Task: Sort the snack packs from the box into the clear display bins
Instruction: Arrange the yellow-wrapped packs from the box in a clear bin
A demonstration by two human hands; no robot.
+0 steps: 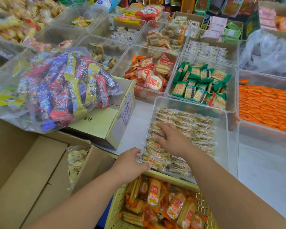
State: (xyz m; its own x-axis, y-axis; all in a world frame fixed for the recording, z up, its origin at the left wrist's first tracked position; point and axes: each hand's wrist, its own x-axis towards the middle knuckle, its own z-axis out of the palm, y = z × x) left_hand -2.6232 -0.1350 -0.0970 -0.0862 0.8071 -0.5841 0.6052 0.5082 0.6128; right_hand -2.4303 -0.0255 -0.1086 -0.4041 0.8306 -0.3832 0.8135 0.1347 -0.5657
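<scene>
A clear display bin (pixel 221 113) in front of me holds rows of small clear-wrapped yellow snack packs (pixel 196 128). My right hand (pixel 172 139) lies flat on the left row of packs, fingers stretched forward. My left hand (pixel 130 164) grips the near end of that row (pixel 153 160) at the bin's front left corner. An open cardboard box (pixel 40 162) at lower left has more of the same packs (pixel 76 161) inside.
A yellow perforated basket (pixel 116 204) of orange cracker packs sits under my arms. A plastic bag of colourful candy (pixel 56 90) rests on a closed yellow carton (pixel 106 123). Bins of red (pixel 149 76), green (pixel 201 85) and orange (pixel 264 106) packs stand behind; a bare bin (pixel 267 162) at right.
</scene>
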